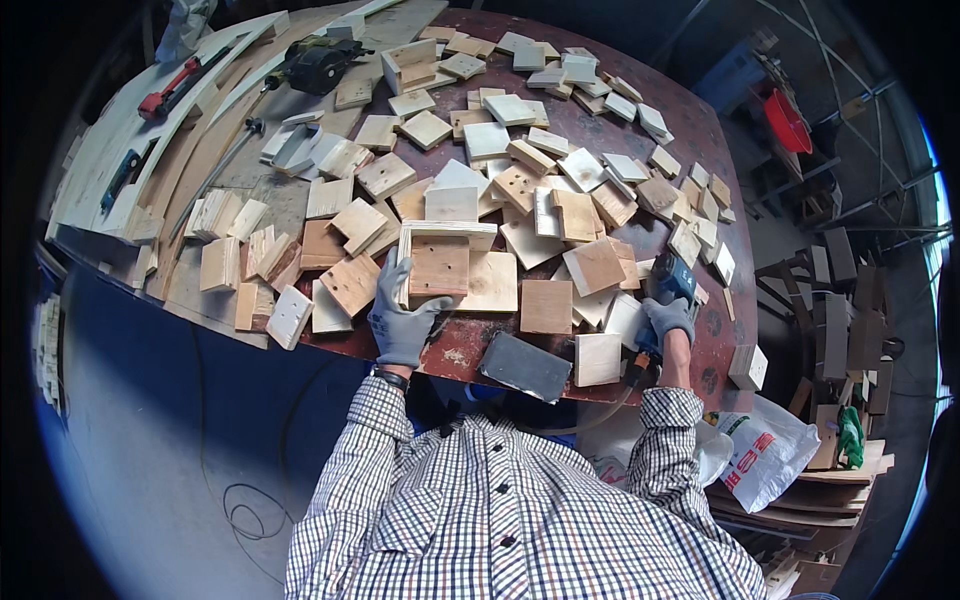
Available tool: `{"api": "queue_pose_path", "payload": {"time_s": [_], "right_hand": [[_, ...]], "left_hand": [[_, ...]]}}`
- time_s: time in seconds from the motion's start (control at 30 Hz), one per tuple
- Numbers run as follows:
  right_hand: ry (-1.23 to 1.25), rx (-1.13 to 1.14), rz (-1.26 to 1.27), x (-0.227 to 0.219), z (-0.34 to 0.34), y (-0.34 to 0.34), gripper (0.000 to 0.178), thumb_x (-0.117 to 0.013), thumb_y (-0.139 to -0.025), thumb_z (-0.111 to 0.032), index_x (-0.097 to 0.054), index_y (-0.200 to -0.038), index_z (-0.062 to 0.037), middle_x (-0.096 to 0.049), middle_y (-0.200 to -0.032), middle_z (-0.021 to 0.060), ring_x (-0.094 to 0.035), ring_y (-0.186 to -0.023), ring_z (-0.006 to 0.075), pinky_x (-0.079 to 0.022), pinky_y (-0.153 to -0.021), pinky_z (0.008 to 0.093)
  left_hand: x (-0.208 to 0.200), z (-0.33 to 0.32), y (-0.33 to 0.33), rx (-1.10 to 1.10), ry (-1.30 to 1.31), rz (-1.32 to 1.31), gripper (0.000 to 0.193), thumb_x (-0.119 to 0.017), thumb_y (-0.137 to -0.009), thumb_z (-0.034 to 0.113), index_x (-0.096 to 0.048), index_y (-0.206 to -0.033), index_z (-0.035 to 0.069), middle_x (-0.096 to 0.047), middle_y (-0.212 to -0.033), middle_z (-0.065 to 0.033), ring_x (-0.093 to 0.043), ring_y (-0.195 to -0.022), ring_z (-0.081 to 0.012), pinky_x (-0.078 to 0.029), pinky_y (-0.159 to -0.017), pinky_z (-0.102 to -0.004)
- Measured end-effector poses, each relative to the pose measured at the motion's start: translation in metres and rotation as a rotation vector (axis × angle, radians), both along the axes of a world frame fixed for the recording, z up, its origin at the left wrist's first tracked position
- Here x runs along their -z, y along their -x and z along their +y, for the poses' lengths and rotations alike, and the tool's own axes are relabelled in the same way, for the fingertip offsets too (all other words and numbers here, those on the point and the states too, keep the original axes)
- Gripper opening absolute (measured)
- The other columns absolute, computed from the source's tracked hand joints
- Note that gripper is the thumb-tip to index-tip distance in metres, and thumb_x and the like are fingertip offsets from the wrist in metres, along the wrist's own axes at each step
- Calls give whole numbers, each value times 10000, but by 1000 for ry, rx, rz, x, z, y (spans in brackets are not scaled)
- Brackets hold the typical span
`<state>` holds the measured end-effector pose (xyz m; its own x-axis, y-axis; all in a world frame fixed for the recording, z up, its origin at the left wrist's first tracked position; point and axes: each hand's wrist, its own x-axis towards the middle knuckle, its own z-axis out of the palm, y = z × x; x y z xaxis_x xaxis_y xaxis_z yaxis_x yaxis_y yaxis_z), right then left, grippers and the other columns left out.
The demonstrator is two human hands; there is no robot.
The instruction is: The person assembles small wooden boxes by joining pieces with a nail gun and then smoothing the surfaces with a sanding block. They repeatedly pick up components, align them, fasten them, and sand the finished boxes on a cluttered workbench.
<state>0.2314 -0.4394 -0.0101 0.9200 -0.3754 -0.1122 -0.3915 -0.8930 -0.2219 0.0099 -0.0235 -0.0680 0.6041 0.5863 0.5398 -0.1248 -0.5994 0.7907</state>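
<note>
My left hand (400, 315), in a grey work glove, is closed round the left side of a small wooden box-like piece (440, 268) made of joined boards, its thumb across the lower front edge. This piece stands among loose wooden blocks near the table's front edge. To the right, my gloved right hand (668, 318) grips a blue nail gun (674, 276); an orange-ended hose runs from its lower end toward me. Its nose is hard to make out against the blocks. Between my hands lie a plain wooden block (546, 306) and a dark grey slab (526, 367).
Many wooden blocks (486, 140) cover the dark red table (725, 335). Long boards (130, 190) lie at the left, with a red tool (168, 92) on them and a black power tool (318, 65) nearby. A white sack (765, 450) and stacked offcuts stand at the right.
</note>
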Motion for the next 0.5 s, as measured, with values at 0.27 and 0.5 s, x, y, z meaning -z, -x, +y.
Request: {"api": "queue_pose_path", "payload": {"time_s": [0.27, 0.5], "right_hand": [[-100, 60, -99, -31, -7, -7, 441, -794, -749, -314, -733, -995, 47, -759, -984, 232, -761, -909, 319, -578, -781, 445], [-992, -241, -295, -177, 59, 96, 249, -745, -916, -113, -670, -1123, 4, -677, -788, 64, -657, -608, 146, -548, -566, 278]], "left_hand": [[10, 2, 0, 13, 21, -16, 881, -958, -683, 358, -513, -1415, 155, -508, -1553, -199, -537, -1408, -357, -482, -1148, -434], [3, 2, 7, -13, 78, 59, 894, -980, -659, 326, -522, -1401, 134, -538, -1535, -167, -564, -1379, -329, -493, -1128, -408]]}}
